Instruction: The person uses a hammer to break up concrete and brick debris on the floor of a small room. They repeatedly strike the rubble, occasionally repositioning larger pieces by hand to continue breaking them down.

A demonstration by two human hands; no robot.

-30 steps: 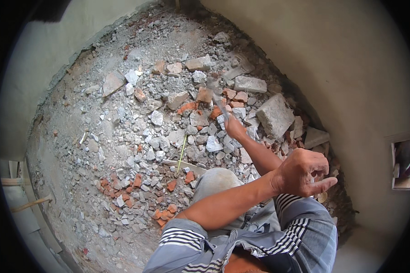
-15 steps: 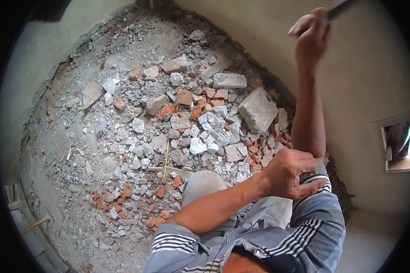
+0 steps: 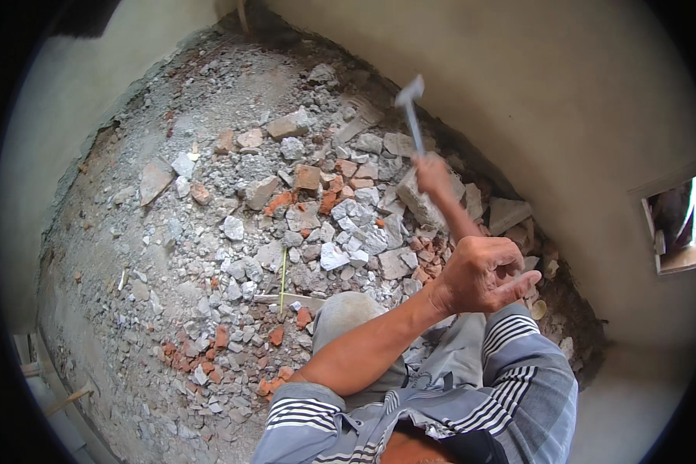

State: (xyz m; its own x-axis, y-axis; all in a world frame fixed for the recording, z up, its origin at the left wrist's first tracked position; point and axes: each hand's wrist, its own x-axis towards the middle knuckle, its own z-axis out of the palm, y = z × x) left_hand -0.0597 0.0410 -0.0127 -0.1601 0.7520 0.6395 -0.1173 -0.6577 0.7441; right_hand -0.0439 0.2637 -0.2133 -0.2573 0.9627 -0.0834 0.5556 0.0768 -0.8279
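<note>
My right hand (image 3: 433,174) is wrapped round the handle of a hammer (image 3: 415,124), which points away from me over the rubble, slightly blurred. Below and behind that hand sits a large grey concrete block (image 3: 419,197), partly hidden by the arm. My left forearm crosses in front of my body. The left hand (image 3: 483,274) hangs loosely curled near my right arm, its thumb sticking out and nothing visible in it. Broken orange bricks (image 3: 308,177) and whitish chunks (image 3: 334,256) lie just beyond my knee.
Rubble (image 3: 240,185) covers the ground up to the plain walls (image 3: 564,100). A thin yellow-green strip (image 3: 284,274) lies near a flat wooden piece (image 3: 290,299). At the right is a small wall opening (image 3: 682,224). A wooden handle (image 3: 68,400) shows at the lower left.
My right arm has swung down and to the left from high at the right, bringing the hammer over the rubble. The left hand has shifted slightly and is apart from the right sleeve.
</note>
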